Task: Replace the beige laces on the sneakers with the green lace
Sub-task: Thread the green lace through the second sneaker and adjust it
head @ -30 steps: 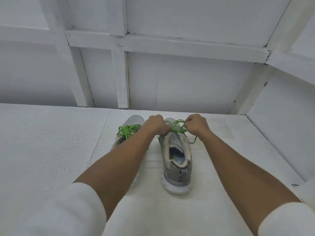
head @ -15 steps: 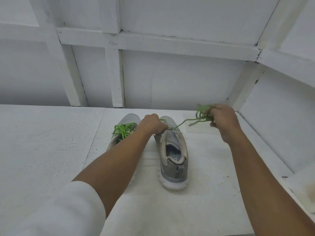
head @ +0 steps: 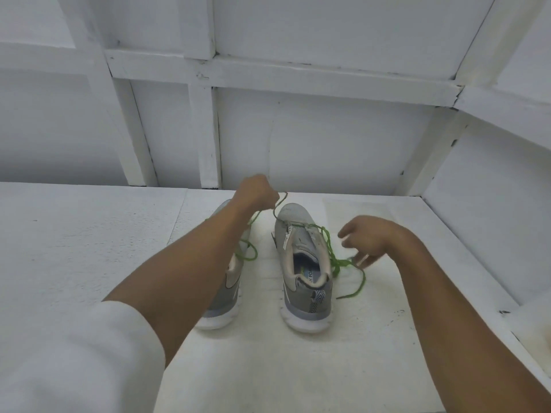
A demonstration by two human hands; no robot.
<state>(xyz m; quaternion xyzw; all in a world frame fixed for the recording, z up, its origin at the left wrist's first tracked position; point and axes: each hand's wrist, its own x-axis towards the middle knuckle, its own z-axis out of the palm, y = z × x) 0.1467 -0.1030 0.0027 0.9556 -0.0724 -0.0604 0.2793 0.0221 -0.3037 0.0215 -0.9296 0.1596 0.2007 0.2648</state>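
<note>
Plainly mid-lacing, on a white desk (head: pixel 89 248). Both sneakers sit heels toward the wearer.

- Left sneaker (head: pixel 226 293): half hidden under the forearm, with a green loop (head: pixel 249 251) trailing from it. It looks already relaced.
- Left hand (head: pixel 258 192): raised above the toes, fingers curled tight and pinching one end of the green lace (head: pixel 326 236), probably to draw slack through.
- Right sneaker (head: pixel 320 296): lace threaded only at the toe-end eyelets, tongue bare. The rest lies in a loose heap just beside the shoe.
- Right hand (head: pixel 369 236): low over that heap, fingers (head: pixel 362 259) slack and part-spread, tips at the lace. No clear grip; blurred.
</note>
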